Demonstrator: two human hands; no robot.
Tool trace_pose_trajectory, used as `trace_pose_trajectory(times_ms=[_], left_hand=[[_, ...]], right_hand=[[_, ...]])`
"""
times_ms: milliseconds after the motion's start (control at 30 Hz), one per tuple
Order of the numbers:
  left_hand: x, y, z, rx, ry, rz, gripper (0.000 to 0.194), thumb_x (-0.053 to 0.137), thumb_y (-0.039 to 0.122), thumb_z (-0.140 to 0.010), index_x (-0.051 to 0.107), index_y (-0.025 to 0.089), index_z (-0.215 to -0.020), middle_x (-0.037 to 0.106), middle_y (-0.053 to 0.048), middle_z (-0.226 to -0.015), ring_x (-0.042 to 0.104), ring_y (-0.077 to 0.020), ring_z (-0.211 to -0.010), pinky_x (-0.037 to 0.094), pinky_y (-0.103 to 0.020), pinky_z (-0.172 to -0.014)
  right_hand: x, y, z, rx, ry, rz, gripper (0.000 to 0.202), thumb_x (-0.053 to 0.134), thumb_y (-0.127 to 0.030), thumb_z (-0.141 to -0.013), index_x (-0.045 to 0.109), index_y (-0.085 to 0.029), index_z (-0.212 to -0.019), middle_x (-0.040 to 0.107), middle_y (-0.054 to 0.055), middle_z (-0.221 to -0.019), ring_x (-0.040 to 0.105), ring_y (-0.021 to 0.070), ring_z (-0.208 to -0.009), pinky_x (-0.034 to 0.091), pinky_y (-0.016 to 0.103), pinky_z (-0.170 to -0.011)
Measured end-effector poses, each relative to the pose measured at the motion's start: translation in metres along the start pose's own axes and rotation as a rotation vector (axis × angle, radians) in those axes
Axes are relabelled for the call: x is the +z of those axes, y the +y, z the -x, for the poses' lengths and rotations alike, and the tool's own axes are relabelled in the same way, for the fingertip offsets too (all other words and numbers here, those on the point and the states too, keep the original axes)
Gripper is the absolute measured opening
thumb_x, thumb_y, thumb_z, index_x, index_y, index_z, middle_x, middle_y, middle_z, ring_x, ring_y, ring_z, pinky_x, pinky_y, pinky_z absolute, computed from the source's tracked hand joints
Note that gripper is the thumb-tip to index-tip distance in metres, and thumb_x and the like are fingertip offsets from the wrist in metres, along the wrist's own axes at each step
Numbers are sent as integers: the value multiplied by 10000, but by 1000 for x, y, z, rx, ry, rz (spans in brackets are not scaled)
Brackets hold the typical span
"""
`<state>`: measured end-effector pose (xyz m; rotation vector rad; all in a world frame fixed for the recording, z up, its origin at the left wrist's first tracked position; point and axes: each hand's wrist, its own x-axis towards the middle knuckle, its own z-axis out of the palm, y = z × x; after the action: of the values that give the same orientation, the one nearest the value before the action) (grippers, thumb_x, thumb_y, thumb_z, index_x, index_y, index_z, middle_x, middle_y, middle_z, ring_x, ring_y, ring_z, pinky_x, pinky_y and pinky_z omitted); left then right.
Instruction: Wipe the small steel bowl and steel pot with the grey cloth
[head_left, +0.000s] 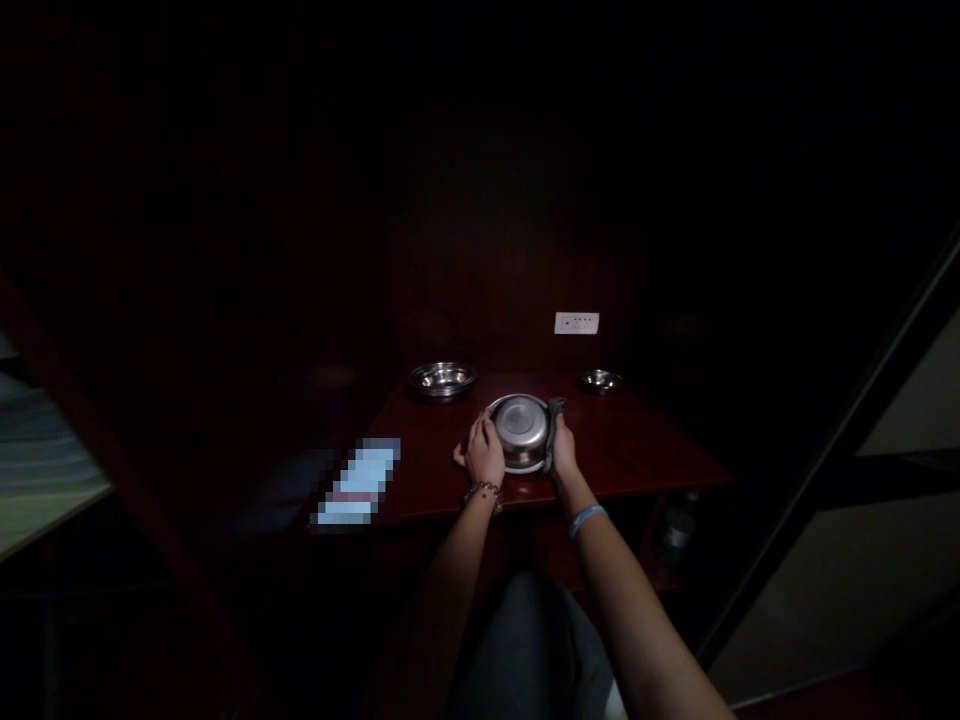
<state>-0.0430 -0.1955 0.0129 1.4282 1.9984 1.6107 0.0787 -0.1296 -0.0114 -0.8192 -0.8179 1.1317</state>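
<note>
An upturned stainless steel bowl [521, 424] is between my hands over the front of a dark red table, its base facing up. My left hand [486, 452] grips the bowl's left side, fingers along its wall and the thumb side partly hidden. My right hand [564, 450] holds a dark grey cloth [556, 425] pressed against the bowl's right side. Whether the bowl's rim rests on the tabletop I cannot tell.
Shiny metal bowls [442, 380], seemingly stacked, stand at the back left of the table [637, 440]. A smaller metal bowl [601, 381] stands back right, below a white wall socket [577, 323]. A blurred-out bright panel [360, 485] is at the left edge; a bottle [677, 528] stands beneath the table.
</note>
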Motion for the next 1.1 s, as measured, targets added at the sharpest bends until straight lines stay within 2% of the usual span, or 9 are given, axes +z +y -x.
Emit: trace_pose_trajectory(times_ms=[400,567,800,1100], left_hand=[[0,-1,0,11,6,-7,471,194,371,-984,499,336,-1341,535,-39,-1398,455,-173,-1304,212,-436,-1101],[-1,-1,-1,12,-27,23,501,161,389,-986,490,311,-1356,513,-42,-1420,444,-166,-1317,244,-399,-1094],[-2,-1,0,15,-16,44,493,173,398,-986,498,314,-1347,518,-29,-1416,461,-182,-1309,255,-414,-1110],[0,-9,-3,32,-20,105,501,195,404,-981,510,275,-1349,530,-18,-1405,499,-171,-1278,362,-293,-1065]], right_hand=[[-1,2,-2,14,11,-14,499,558,-577,-795,690,-111,-915,735,82,-869,672,176,-744,501,245,-666],[0,1,-1,12,11,9,502,555,-591,-800,693,-116,-889,730,73,-808,675,179,-713,506,248,-638],[2,-3,2,22,22,-19,486,569,-569,-804,700,-109,-894,733,70,-815,670,170,-703,500,233,-632],[2,-3,3,12,-1,1,519,557,-598,-789,692,-109,-900,736,88,-858,671,168,-726,489,228,-638]])
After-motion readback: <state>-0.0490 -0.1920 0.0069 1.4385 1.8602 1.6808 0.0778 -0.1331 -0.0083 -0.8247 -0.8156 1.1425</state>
